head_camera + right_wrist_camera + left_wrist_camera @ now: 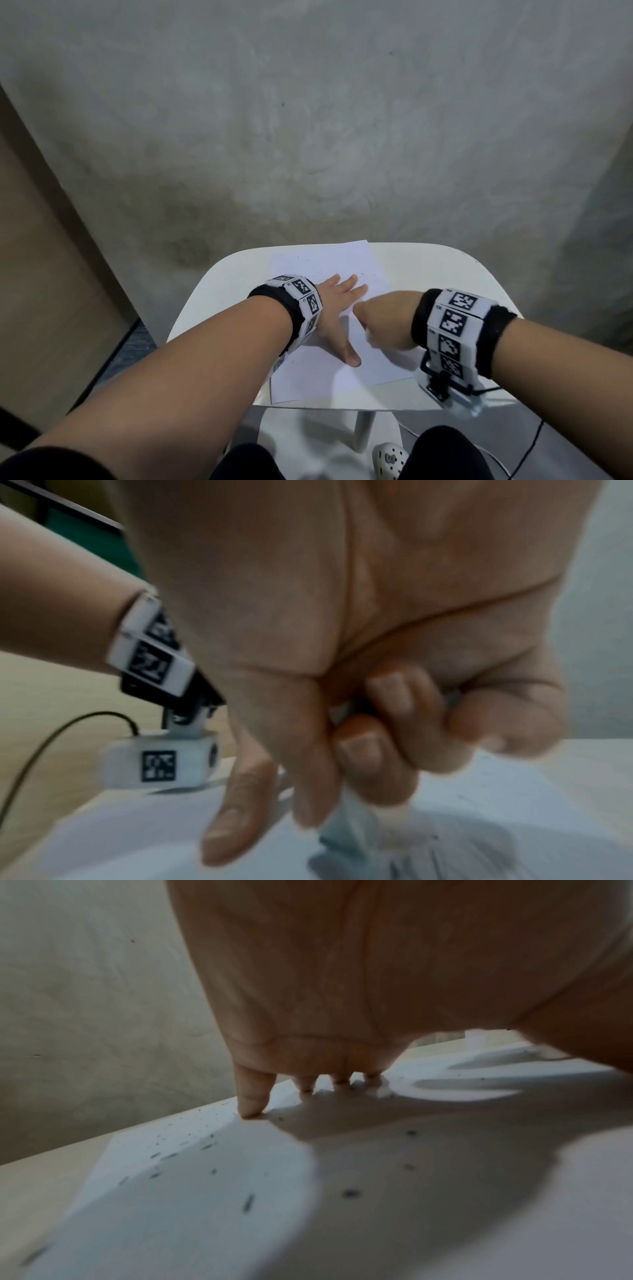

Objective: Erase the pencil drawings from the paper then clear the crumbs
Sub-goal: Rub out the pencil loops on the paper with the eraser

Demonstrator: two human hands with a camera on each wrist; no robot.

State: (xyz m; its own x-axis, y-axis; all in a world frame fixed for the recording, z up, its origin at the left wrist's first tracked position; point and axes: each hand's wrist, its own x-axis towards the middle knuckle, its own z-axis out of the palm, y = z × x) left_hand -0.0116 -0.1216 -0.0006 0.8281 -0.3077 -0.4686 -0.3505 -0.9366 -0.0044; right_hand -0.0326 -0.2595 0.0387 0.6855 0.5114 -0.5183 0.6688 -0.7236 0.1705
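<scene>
A white sheet of paper point(342, 373) lies on a small white table point(445, 270). My left hand point(337, 308) presses flat on the sheet with its fingers spread; the fingertips point(251, 1102) touch the paper. Dark eraser crumbs point(205, 1146) are scattered over the paper around that hand. My right hand point(380, 318) is curled into a fist just right of the left fingers. It grips a pale eraser point(349, 823), whose lower end touches the paper and looks blurred. Faint grey pencil smudges point(462, 859) show beside the eraser.
A grey wall rises right behind the table, and a wooden panel point(41, 240) stands at the left. My right wrist camera point(445, 387) hangs over the table's front edge, trailing a black cable point(534, 442). A white shoe point(388, 459) sits under the table.
</scene>
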